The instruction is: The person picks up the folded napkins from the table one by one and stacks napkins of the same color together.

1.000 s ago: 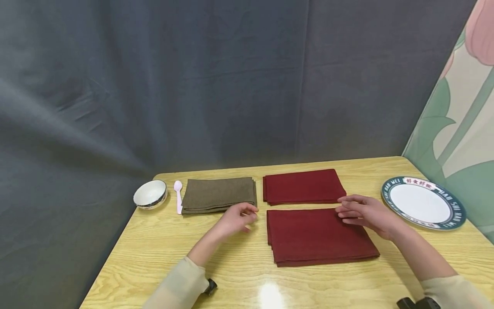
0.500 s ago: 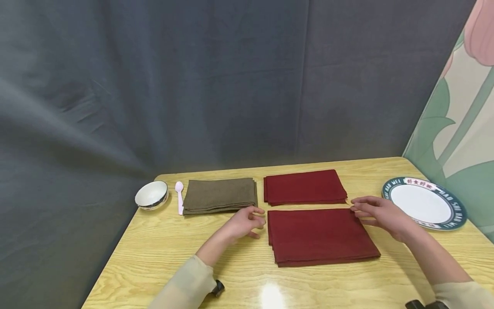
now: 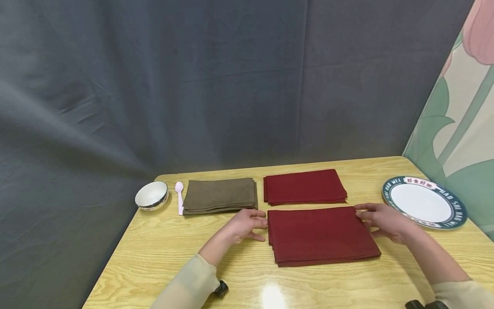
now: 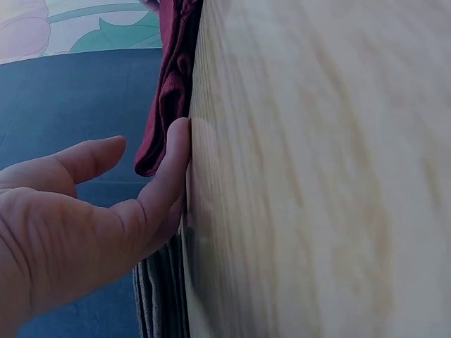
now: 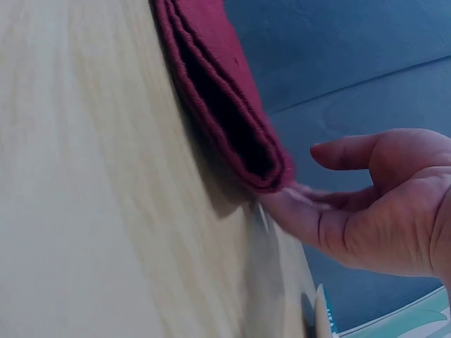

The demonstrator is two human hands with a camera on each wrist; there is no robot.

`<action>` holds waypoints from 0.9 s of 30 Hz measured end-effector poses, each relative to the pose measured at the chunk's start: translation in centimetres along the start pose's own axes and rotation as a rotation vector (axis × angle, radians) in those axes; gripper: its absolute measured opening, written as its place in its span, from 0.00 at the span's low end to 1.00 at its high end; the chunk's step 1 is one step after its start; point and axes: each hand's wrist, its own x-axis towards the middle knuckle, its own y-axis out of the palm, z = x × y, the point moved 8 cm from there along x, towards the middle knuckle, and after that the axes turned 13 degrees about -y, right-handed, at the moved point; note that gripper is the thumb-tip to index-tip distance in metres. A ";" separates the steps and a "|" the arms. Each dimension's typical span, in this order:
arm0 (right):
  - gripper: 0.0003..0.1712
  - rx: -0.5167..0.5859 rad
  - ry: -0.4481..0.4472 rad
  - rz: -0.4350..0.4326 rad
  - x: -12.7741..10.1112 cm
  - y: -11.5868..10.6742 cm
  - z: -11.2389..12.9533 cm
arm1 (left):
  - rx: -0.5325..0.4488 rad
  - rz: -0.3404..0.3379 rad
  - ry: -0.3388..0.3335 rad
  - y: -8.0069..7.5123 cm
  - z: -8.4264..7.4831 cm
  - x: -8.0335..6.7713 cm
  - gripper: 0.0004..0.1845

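While spread fingers (image 3: 259, 213) flank ungripped red cloth (image 3: 322, 237), plate (image 3: 420, 202) reads "HAO SHI HAO WEI".

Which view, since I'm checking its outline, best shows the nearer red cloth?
The head view: nearly all of the cloth shows from above. The left and right wrist views show mainly its folded edges, side-on.

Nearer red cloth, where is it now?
In the head view, the nearer red cloth lies right of centre, between the left hand and right hand, below the farther red cloth.
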 end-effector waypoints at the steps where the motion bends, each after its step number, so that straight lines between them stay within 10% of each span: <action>1: 0.34 0.012 -0.003 0.010 0.0 0.2 -0.1 | -0.003 0.000 -0.005 0.1 0.1 0.1 0.27; 27: 0.37 0.214 -0.063 0.135 0.2 2.4 -0.4 | 0.081 -0.139 0.064 0.1 0.1 -0.2 0.18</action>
